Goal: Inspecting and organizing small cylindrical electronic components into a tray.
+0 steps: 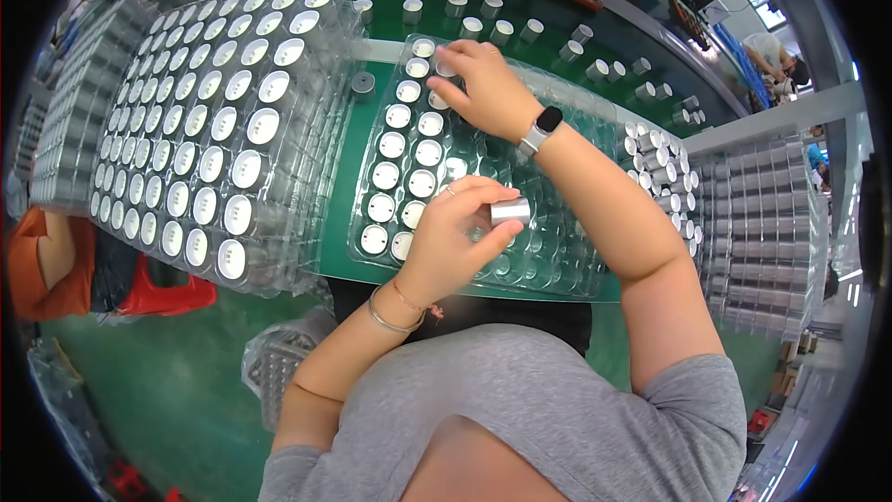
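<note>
A clear plastic blister tray (360,246) lies in front of me, its left columns filled with silver cylinders that show white round ends (391,144). Pockets farther right in it hold nothing. Low over the tray, my left hand (455,232) is closed on a silver metal cylinder (510,212), tilted sideways between thumb and fingers. At the far end of the second column is my right hand (488,84), watch on its wrist. Its thumb and fingers curve around a white-ended cylinder (444,66), partly hidden by them.
Tall stacks of filled trays (212,121) stand on the left. Loose cylinders (502,30) are scattered on the green belt beyond, and more cluster (655,156) at the right beside another tray stack (762,232). One dark-ended cylinder (362,83) stands left of the tray.
</note>
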The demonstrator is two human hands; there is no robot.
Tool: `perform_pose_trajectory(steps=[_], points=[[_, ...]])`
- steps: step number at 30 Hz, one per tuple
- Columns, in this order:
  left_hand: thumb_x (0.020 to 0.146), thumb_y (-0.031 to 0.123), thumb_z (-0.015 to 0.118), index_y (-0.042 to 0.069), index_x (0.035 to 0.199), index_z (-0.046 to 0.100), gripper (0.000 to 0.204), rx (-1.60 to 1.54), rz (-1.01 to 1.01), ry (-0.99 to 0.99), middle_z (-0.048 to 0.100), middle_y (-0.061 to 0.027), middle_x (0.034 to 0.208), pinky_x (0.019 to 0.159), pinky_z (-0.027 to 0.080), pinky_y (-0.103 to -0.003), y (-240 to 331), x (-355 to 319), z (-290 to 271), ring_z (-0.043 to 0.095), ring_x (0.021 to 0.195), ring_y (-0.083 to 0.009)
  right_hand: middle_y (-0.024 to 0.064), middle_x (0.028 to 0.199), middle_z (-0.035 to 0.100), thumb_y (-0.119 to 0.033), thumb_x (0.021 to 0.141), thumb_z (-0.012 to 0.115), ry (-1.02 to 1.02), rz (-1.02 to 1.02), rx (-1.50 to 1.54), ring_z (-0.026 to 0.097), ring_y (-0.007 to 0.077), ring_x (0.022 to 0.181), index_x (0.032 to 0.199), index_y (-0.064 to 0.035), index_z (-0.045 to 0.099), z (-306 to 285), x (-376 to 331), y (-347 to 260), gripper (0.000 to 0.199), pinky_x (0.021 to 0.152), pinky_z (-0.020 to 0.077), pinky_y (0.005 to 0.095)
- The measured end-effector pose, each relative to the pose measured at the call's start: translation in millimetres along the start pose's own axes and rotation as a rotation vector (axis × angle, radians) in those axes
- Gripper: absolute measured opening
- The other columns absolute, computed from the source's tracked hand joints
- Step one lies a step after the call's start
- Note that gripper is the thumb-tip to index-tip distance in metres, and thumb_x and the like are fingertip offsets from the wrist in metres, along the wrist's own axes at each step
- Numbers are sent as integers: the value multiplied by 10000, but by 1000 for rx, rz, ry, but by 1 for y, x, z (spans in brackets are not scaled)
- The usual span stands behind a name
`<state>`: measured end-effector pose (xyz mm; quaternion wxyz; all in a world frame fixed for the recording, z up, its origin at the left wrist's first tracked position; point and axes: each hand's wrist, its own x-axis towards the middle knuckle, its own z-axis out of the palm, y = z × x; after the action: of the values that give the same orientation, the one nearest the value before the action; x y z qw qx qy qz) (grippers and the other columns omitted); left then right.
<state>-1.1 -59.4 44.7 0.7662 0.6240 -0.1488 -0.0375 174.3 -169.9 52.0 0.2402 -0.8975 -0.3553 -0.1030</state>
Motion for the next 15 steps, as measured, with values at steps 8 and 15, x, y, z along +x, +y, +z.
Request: perform_pose_trajectory(steps=[8, 15], points=[[874, -27, 618, -64, 1158, 566, 292, -167, 118, 95, 510, -96, 1130, 791, 521, -256, -11, 3, -3, 585, 959, -166, 99, 1542, 273, -457, 982, 359, -269, 55, -351, 156, 349, 1443, 1458, -69, 332, -6, -14, -11, 614, 1111, 114, 620], [867, 11, 665, -27, 1179, 517, 348, -391, 117, 285, 533, -77, 1128, 875, 458, -281, -11, 0, -2, 567, 987, -160, 105, 1365, 466, -356, 1012, 348, -219, 313, 672, 531, 216, 1127, 1320, -35, 507, -57, -19, -18, 472, 967, 428, 401]])
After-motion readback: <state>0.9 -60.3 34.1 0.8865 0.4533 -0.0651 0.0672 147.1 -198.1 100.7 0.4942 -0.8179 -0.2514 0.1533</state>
